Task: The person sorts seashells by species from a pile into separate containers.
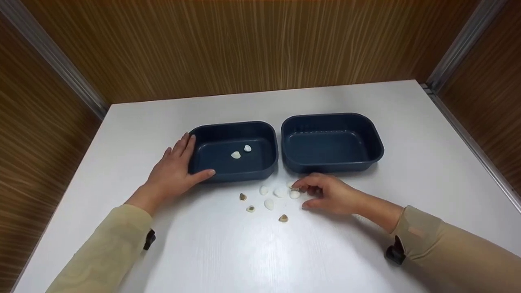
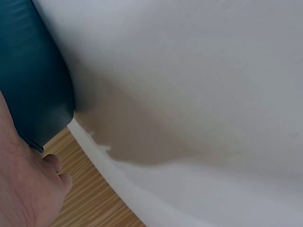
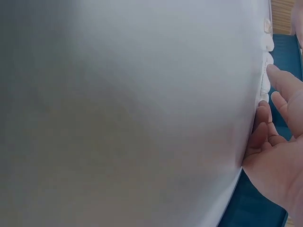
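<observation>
My left hand (image 1: 171, 169) rests against the left end of a dark blue rectangular tray (image 1: 244, 176), its fingers straight along the side and its thumb on the front rim. Inside that tray lie two whitish seashells (image 1: 236, 155). Over the loose shells in front of the trays is my right hand (image 1: 331, 195), thumb and fingertips apart. Its index fingertip is at a white shell (image 1: 290, 185), partly covered by the finger; another white shell (image 1: 294, 194) lies between the finger and thumb. In the right wrist view, the right hand (image 3: 279, 146) appears beside a row of shells (image 3: 266, 85).
A second dark blue tray (image 1: 331, 167) stands to the right of the first, with a narrow gap between. Several white shells (image 1: 269, 204) and a few brownish ones (image 1: 283, 218) are scattered on the white table (image 1: 228, 252). Wood-patterned panels (image 1: 260, 49) enclose the back and sides.
</observation>
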Tool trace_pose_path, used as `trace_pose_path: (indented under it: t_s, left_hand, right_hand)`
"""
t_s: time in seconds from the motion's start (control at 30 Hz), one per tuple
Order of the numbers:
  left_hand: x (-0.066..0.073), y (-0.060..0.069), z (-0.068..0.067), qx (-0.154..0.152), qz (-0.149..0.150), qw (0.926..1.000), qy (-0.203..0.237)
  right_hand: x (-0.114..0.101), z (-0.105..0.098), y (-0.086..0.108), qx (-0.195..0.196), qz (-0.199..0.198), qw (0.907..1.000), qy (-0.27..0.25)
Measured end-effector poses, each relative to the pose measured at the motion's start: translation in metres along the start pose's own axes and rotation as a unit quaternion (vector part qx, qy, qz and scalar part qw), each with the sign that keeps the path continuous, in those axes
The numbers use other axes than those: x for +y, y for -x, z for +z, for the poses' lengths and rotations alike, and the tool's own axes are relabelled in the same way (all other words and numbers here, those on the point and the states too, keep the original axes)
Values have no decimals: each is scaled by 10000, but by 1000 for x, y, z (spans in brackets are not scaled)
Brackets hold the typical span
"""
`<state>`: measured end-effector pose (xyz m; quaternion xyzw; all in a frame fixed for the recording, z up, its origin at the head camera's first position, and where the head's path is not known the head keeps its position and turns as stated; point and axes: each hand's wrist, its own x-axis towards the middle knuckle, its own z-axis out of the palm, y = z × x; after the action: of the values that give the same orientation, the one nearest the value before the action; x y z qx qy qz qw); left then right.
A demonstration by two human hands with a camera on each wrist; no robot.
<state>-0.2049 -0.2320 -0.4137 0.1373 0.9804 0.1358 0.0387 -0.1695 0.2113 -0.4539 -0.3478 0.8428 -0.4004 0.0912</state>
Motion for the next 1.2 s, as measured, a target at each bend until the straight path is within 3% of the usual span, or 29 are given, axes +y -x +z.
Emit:
trace_pose_path:
  t_s: [0.5,1.03,1.2]
  left_hand:
    - [1,1,-1,-51,-32,10000,-23]
    - [-1,-1,-1,-93,-50,9999,-26]
    - [0,0,-2,-60,-24,10000,-1]
  right_hand:
    - [-1,2,-1,-73,-42,9999,150]
    - [-2,1,-3,-152,247,9995,96]
    - [-2,1,-2,-126,142,9998,89]
